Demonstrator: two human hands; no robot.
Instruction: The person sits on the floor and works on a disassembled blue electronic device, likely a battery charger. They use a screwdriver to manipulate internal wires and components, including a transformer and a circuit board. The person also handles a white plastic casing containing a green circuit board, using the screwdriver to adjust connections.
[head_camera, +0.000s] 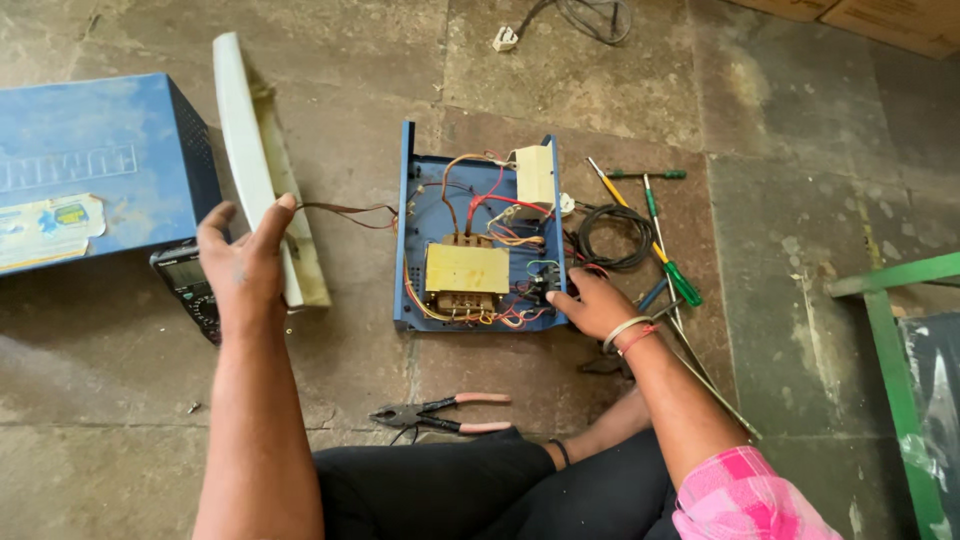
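Observation:
My left hand (243, 262) is raised over the floor with fingers spread, its fingertips touching the edge of a white front panel (243, 140) that lies tilted beside a blue metal cover (95, 165). Thin wires (345, 210) run from that panel to an open blue chassis (405, 250) holding a yellow transformer (466, 270) and a cream circuit block (534, 175). My right hand (590, 303) rests on the chassis's near right corner, fingers down among the wiring there. Whether it pinches a wire is hidden.
A black multimeter (185, 285) lies under my left wrist. Red-handled pliers (440, 412) sit on the floor near my knees. Green screwdrivers (670, 265), a yellow-handled tool (608, 185) and a coiled black cable (610, 235) lie right of the chassis. A green metal frame (890, 350) stands at far right.

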